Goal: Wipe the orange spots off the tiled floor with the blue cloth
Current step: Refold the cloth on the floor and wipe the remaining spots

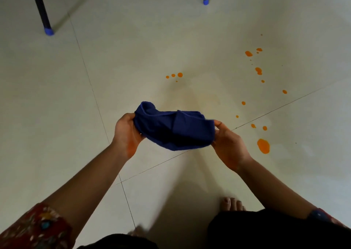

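Together, left hand (126,132) and right hand (229,146) hold one blue cloth (176,129).

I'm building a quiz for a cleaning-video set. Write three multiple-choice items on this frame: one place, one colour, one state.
1. Where is the largest orange spot?
A) to the right of the right hand
B) in the top left corner
C) between the feet

2. What colour are the caps on the two dark furniture legs?
A) white
B) blue
C) red

3. How is the blue cloth?
A) spread flat on the tiles
B) hanging over a leg
C) bunched, gripped between left hand and right hand

Answers: 1 A, it lies beyond the right hand's outer side; 2 B, both tips show blue; 3 C, each hand grips one end.
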Available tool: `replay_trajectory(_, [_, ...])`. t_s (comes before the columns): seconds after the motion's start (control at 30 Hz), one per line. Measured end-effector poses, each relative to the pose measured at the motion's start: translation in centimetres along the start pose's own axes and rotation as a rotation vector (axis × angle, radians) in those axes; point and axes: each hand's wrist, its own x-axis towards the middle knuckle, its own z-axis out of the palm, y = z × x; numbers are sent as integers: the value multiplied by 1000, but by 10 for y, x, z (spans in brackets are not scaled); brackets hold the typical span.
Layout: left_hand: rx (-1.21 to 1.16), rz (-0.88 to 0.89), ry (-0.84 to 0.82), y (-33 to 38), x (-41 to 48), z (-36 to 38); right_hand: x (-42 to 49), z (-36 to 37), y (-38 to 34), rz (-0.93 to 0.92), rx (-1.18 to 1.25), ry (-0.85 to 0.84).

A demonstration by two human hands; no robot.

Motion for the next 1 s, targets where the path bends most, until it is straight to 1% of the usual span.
replay_trajectory(0.03, [-21, -13, 50, -4, 4, -5, 0, -3, 1, -12, -137, -30])
replay_trajectory(0.07, [-12, -24, 142, -11, 10, -13, 0, -6, 5, -41, -353, -75])
replay_trajectory(0.1, [75, -36, 253, -18, 17, -23, 1, -8, 9, -68, -613, -157])
replay_trajectory(0.13, [220, -51, 366, -27, 22, -35, 3, -9, 16, -60, -874, -280])
replay_trajectory(0.17, [351, -67, 433, -35, 23, -47, 3, -9, 24, -8, -1088, -412])
replay_trajectory(0.2, [449, -61, 458, -41, 25, -53, 3, -8, 28, 84, -1241, -516])
replay_trajectory(0.23, [519, -42, 487, -49, 21, -64, 3, -7, 39, 157, -1347, -603])
replay_trajectory(0.27, [599, 39, 507, -52, 19, -66, 3, -4, 42, 164, -1443, -619])
replay_trajectory(0.33, [810, 216, 521, -57, 13, -67, 6, 0, 46, 131, -1548, -583])
replay_trajectory(0.37, [896, 257, 501, -59, 14, -66, 9, 1, 46, 137, -1570, -561])
replay_trajectory(0.4, [980, 234, 460, -63, 14, -66, 12, 2, 44, 162, -1597, -558])
replay_trajectory(0.47, [1159, 108, 370, -68, 13, -71, 20, -2, 40, 239, -1669, -542])
replay_trajectory(0.5, [1273, 93, 332, -71, 12, -72, 24, -4, 37, 290, -1715, -527])
replay_trajectory(0.57, [1475, 199, 304, -74, 14, -75, 30, -7, 28, 411, -1883, -576])
replay_trajectory(0.6, [1491, 254, 299, -75, 15, -76, 32, -8, 24, 452, -1965, -606])
replay_trajectory(0.63, [1432, 286, 278, -74, 16, -73, 35, -8, 20, 453, -2019, -596])
replay_trajectory(0.67, [1314, 288, 230, -72, 14, -69, 40, -6, 16, 378, -1994, -540])
replay_trajectory(0.7, [1165, 285, 141, -69, 11, -64, 45, -1, 13, 250, -1866, -446])
replay_trajectory(0.73, [1031, 297, 18, -64, 5, -55, 50, 8, 9, 91, -1652, -384])
replay_trajectory(0.77, [920, 324, -110, -57, -2, -45, 56, 20, 4, -13, -1401, -399])
replay_trajectory(0.8, [835, 363, -211, -49, -9, -36, 63, 32, -1, -41, -1216, -466])
replay_trajectory(0.83, [754, 406, -278, -41, -15, -28, 68, 42, -7, -17, -1147, -540])
replay_trajectory(0.87, [695, 444, -288, -32, -20, -22, 74, 49, -13, 9, -1176, -599])
replay_trajectory(0.9, [646, 479, -262, -21, -24, -16, 79, 52, -21, 10, -1254, -611])
replay_trajectory(0.93, [607, 493, -209, -11, -26, -11, 84, 53, -31, -19, -1322, -583])
replay_trajectory(1.0, [556, 505, -75, 8, -25, -5, 95, 45, -54, -116, -1312, -503])
